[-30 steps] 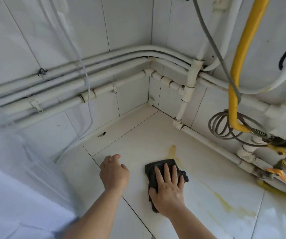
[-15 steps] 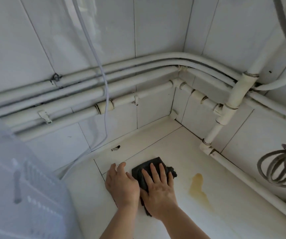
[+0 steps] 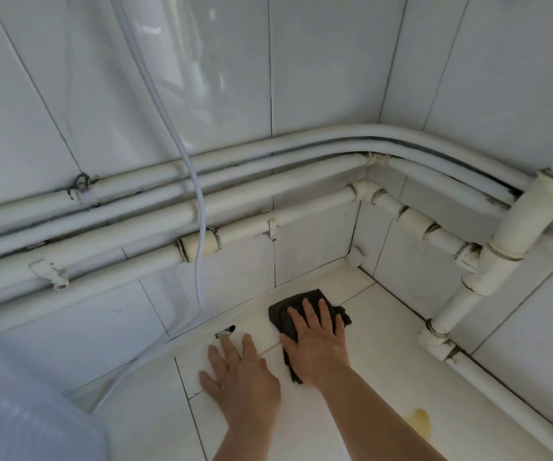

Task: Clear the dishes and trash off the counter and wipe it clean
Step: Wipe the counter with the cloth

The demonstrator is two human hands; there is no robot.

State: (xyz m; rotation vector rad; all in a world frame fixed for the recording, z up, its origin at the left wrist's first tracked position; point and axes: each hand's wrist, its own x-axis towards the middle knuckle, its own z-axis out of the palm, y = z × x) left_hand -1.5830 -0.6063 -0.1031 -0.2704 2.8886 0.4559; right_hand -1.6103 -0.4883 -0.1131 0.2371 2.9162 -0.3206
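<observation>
Glossy white tiled walls [image 3: 318, 61], white pipes [image 3: 268, 188] along the corner.

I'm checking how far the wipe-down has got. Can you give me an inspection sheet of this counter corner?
Surface: white tiled counter, yellow stain beside the right forearm; small dark mark by the wall.
Job's things: dark cloth flat on the counter near the corner, apart from the stain.
Clutter: no dishes or trash seen; translucent plastic item at lower left, unclear what.
Hands: right hand pressed flat on the cloth; left hand flat on bare counter.
Cables: white cable hangs down the left wall.
Surroundings: white pipes run along both tiled walls.
</observation>
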